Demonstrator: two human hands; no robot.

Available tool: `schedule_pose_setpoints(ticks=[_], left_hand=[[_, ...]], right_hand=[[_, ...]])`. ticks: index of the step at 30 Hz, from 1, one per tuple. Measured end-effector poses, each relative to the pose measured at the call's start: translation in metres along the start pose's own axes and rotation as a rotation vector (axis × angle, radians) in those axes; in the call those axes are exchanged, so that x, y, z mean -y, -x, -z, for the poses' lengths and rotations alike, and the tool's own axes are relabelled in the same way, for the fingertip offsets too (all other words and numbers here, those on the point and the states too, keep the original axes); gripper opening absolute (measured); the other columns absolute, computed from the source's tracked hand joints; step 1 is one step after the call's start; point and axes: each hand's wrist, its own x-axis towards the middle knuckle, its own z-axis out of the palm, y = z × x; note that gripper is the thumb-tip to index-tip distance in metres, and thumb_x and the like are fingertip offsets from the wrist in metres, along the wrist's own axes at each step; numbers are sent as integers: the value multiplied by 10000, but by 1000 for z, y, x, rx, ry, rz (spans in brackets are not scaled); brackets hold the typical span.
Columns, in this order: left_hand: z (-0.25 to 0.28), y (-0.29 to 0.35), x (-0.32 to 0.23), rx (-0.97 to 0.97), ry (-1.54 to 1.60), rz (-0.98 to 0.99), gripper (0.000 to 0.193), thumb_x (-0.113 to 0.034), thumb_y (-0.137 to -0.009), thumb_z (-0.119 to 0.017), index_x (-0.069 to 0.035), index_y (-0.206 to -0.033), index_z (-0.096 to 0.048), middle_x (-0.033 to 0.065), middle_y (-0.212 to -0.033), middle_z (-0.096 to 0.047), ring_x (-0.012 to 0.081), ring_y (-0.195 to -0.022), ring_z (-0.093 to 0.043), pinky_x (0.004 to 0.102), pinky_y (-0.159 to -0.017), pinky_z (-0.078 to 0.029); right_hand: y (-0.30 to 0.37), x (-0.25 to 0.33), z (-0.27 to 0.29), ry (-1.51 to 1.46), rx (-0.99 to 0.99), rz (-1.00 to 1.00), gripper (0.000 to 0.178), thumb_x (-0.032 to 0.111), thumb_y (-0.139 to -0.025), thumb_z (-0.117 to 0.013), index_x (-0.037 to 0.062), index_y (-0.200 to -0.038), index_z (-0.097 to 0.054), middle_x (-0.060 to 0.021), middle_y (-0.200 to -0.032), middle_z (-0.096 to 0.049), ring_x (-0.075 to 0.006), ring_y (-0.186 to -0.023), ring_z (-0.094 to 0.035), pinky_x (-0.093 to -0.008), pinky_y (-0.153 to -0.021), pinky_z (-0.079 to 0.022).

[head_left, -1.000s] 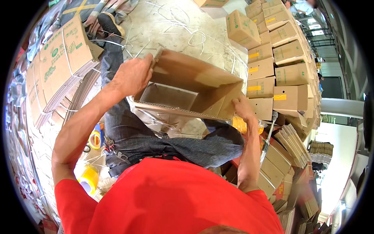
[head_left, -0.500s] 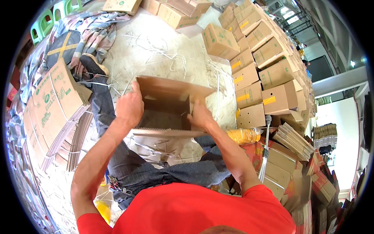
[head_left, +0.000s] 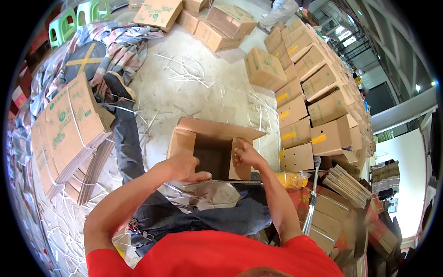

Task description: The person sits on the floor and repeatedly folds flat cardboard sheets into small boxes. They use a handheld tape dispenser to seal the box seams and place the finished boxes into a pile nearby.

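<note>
An open cardboard box stands on the floor between my legs, its mouth facing up and its far flap raised. Across its near left corner lies my left hand, thumb stretched apart from the bent fingers. My right hand is at the right side flap, with curled fingers against the cardboard; its fingertips are partly hidden. The left side flap leans over the opening, and the inside of the box is dark.
Tied flat cartons lie at my left. Stacked boxes line the right, near a yellow tape roll and a metal pole. Loose white straps litter the floor. Green stools stand far left; another person's leg shows far off.
My left hand has moved from the far left corner to the near left side. The side flaps now show in different positions, and the box appears lower in the view.
</note>
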Motion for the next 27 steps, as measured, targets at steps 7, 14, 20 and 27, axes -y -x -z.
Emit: schedule_pose_setpoints(ticks=[7,14,20,27], left_hand=[[12,2,1,-108,-69,-65,598,-627,-930,-632,-33,-942,-693,223,-750,-695,453,-761,-696,557,-725,-551],[-16,-50,53,-453,-275,-258,478,-534,-765,-778,-85,-822,-626,110,-804,-627,303,-921,-631,420,-904,-420],[-14,-54,56,-463,-206,-205,508,-507,-745,-823,-52,-893,-653,116,-899,-658,318,-964,-647,434,-945,-446],[-42,-14,46,-1047,-64,189,760,-283,-757,-888,-31,-1387,-547,183,-1141,-675,400,-1060,-636,470,-1034,-455]], right_hand=[[1,-28,9,-604,44,-33,627,195,-1072,-553,20,-1598,-262,-145,-910,-677,-283,-844,-715,-430,-805,-621],[14,-86,-3,-525,-888,354,323,227,-1057,-598,-16,-1268,-569,-83,-964,-676,-193,-933,-683,-376,-876,-551],[44,-86,-47,-458,-444,130,459,306,-1002,-709,-23,-1307,-613,-106,-1186,-708,-166,-1061,-662,-326,-911,-534],[51,-63,-48,-610,-382,87,445,319,-1027,-678,-7,-1323,-614,-86,-1170,-707,-153,-1027,-661,-316,-880,-541]])
